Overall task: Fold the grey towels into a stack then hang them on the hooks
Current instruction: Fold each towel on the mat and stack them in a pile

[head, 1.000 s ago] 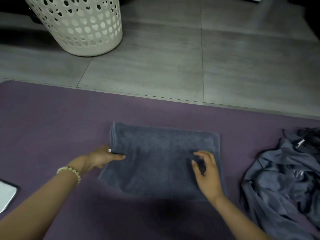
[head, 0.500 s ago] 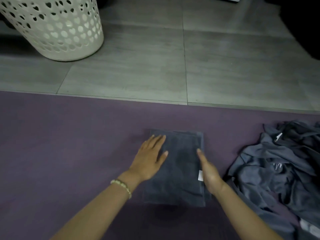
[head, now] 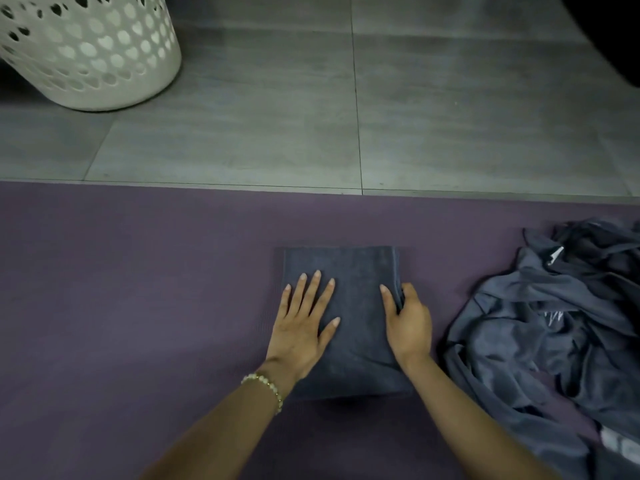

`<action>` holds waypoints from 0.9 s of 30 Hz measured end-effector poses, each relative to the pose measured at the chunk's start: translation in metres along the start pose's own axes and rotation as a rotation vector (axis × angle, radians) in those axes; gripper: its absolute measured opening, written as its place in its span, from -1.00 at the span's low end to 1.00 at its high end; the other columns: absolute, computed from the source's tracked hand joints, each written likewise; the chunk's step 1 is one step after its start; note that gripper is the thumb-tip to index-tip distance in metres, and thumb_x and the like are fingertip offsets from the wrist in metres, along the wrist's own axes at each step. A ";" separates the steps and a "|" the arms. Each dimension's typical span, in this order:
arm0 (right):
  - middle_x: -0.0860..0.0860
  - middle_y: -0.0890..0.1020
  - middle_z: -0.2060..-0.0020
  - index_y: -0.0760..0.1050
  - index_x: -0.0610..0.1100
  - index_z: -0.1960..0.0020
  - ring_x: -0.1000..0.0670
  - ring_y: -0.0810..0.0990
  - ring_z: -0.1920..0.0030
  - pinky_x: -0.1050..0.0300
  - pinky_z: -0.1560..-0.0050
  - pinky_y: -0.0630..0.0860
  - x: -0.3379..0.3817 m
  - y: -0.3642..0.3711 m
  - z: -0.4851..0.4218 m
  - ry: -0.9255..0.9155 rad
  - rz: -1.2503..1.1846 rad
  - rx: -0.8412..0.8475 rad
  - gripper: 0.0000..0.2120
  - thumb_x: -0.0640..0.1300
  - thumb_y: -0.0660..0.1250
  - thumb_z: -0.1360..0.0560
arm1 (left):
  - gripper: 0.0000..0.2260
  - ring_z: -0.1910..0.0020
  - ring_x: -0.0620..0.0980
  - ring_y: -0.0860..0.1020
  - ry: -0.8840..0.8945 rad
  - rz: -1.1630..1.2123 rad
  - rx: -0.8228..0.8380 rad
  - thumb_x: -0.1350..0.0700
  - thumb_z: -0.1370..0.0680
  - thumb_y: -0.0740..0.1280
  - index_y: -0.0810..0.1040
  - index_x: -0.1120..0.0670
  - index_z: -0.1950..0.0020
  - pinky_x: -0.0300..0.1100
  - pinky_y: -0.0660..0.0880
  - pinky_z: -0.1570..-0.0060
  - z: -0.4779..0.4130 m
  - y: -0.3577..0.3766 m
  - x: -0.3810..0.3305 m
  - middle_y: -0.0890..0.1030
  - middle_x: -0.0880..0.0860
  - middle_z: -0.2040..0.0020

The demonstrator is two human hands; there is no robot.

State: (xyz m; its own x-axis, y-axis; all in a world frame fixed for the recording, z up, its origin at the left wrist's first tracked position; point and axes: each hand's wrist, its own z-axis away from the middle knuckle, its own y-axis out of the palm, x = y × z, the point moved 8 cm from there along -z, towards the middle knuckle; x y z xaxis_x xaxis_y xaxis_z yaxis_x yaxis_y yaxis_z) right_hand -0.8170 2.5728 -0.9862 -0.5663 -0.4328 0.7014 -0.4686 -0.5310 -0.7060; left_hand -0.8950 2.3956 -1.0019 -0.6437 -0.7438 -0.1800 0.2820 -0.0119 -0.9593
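grey towel, folded, flat on mat

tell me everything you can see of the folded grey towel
The folded towel is dark grey, terry-like cloth, a compact rectangle with layered edges showing along its right side. It lies flat on the purple mat. The left hand presses flat on its left half; the right hand pinches its right edge.

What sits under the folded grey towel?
The purple mat shows on every side of the folded grey towel, so it lies on that. Whether anything is tucked beneath is hidden.
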 end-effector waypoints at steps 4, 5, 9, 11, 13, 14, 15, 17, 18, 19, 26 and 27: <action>-0.04 0.62 0.28 0.42 -0.12 -0.05 -0.12 0.58 0.28 0.06 0.32 0.45 -0.007 -0.002 0.003 0.036 0.040 -0.068 -0.67 0.14 0.23 -0.54 | -0.34 -0.52 -0.01 -0.20 0.059 -0.016 0.008 -0.31 -0.52 -0.41 -0.18 -0.04 -0.55 -0.01 -0.26 -0.47 -0.022 -0.008 0.001 -0.08 0.01 -0.57; -0.02 0.60 0.30 0.41 -0.11 -0.02 -0.13 0.58 0.28 0.06 0.32 0.45 -0.009 -0.004 0.004 0.060 0.029 -0.084 -0.68 0.15 0.25 -0.52 | -0.31 -0.51 -0.04 -0.29 0.055 -0.015 0.025 -0.35 -0.45 -0.47 -0.28 -0.06 -0.52 -0.03 -0.34 -0.46 -0.032 -0.011 0.004 -0.18 -0.02 -0.56; -0.09 0.60 0.34 0.40 -0.13 0.05 -0.20 0.57 0.28 0.04 0.33 0.36 -0.014 -0.006 0.010 0.083 -0.002 -0.108 -0.70 0.11 0.28 -0.52 | -0.40 -0.55 0.03 -0.07 0.009 -0.056 0.119 -0.26 -0.60 -0.09 -0.14 -0.03 -0.56 -0.01 -0.24 -0.49 -0.073 -0.029 0.010 0.02 0.01 -0.57; -0.10 0.61 0.33 0.38 -0.13 0.06 -0.20 0.56 0.27 0.04 0.33 0.34 -0.014 -0.007 0.009 0.102 -0.001 -0.087 -0.70 0.12 0.27 -0.53 | -0.38 -0.46 0.08 0.17 -0.004 -0.031 0.171 -0.25 -0.57 0.12 0.07 0.01 -0.53 -0.02 -0.03 -0.47 -0.089 -0.039 0.010 0.22 0.06 -0.47; -0.03 0.56 0.37 0.34 -0.12 0.10 -0.17 0.55 0.28 0.06 0.33 0.34 -0.017 -0.006 0.005 0.145 -0.002 -0.054 -0.68 0.15 0.27 -0.52 | -0.33 -0.37 0.11 0.29 -0.057 0.012 0.306 -0.26 -0.48 0.29 0.20 0.06 -0.46 -0.04 0.17 -0.38 -0.101 -0.043 0.013 0.33 0.10 -0.39; 0.01 0.53 0.38 0.32 -0.10 0.11 -0.14 0.55 0.28 0.06 0.32 0.36 -0.018 -0.005 0.004 0.166 -0.016 -0.032 -0.67 0.16 0.28 -0.51 | -0.30 -0.35 0.12 0.34 -0.084 0.020 0.399 -0.25 -0.45 0.36 0.24 0.09 -0.44 -0.06 0.25 -0.32 -0.106 -0.045 0.014 0.37 0.10 -0.38; 0.04 0.53 0.38 0.33 -0.10 0.11 -0.11 0.55 0.28 0.06 0.31 0.39 -0.019 -0.004 0.004 0.178 -0.044 -0.012 -0.67 0.16 0.29 -0.50 | -0.28 -0.32 0.11 0.40 -0.100 0.025 0.489 -0.22 -0.41 0.42 0.29 0.12 -0.42 -0.10 0.32 -0.26 -0.109 -0.047 0.015 0.42 0.10 -0.36; 0.09 0.55 0.34 0.37 -0.10 0.08 -0.05 0.56 0.27 0.04 0.27 0.46 -0.022 -0.004 0.004 0.191 -0.109 0.034 -0.69 0.14 0.32 -0.49 | -0.33 -0.20 0.08 0.51 -0.106 0.059 0.625 -0.15 -0.34 0.51 0.44 0.15 -0.32 -0.18 0.44 -0.10 -0.111 -0.056 0.013 0.52 0.07 -0.26; 0.09 0.56 0.31 0.40 -0.10 0.06 -0.02 0.56 0.25 0.03 0.23 0.49 -0.022 -0.005 0.004 0.190 -0.135 0.062 -0.71 0.12 0.34 -0.49 | -0.37 -0.14 0.06 0.55 -0.099 0.080 0.676 -0.13 -0.31 0.54 0.50 0.14 -0.27 -0.18 0.48 -0.08 -0.110 -0.062 0.010 0.57 0.05 -0.20; 0.08 0.58 0.28 0.42 -0.09 0.04 0.01 0.57 0.24 0.04 0.20 0.51 -0.023 -0.004 0.005 0.187 -0.167 0.093 -0.72 0.11 0.35 -0.48 | -0.41 -0.09 0.04 0.58 -0.090 0.106 0.732 -0.11 -0.30 0.55 0.55 0.12 -0.24 -0.15 0.52 -0.08 -0.107 -0.068 0.007 0.60 0.03 -0.15; -0.01 0.55 0.21 0.46 -0.11 0.09 -0.01 0.50 0.15 0.14 0.07 0.44 -0.024 -0.004 0.017 0.322 -0.576 0.181 -0.77 0.05 0.39 -0.47 | -0.70 0.05 0.01 0.65 -0.151 0.539 0.779 0.04 -0.32 0.56 0.62 0.02 0.00 -0.09 0.57 -0.08 -0.047 -0.130 0.005 0.68 0.01 0.01; -0.03 0.55 0.19 0.45 -0.11 0.09 -0.03 0.50 0.12 0.12 0.04 0.43 -0.024 -0.004 0.020 0.379 -0.627 0.162 -0.66 0.14 0.42 -0.41 | -0.71 0.05 0.00 0.66 -0.186 0.642 0.725 0.06 -0.34 0.55 0.63 0.02 -0.02 -0.09 0.57 -0.08 -0.039 -0.143 0.011 0.69 0.00 0.01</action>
State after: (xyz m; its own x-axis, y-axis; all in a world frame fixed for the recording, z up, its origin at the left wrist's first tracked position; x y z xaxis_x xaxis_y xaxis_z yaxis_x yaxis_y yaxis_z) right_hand -0.7878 2.5707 -0.9979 -0.4344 0.2509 0.8651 -0.6910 -0.7089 -0.1414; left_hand -0.9702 2.4152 -0.8752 -0.1109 -0.8448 -0.5234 0.9466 0.0706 -0.3145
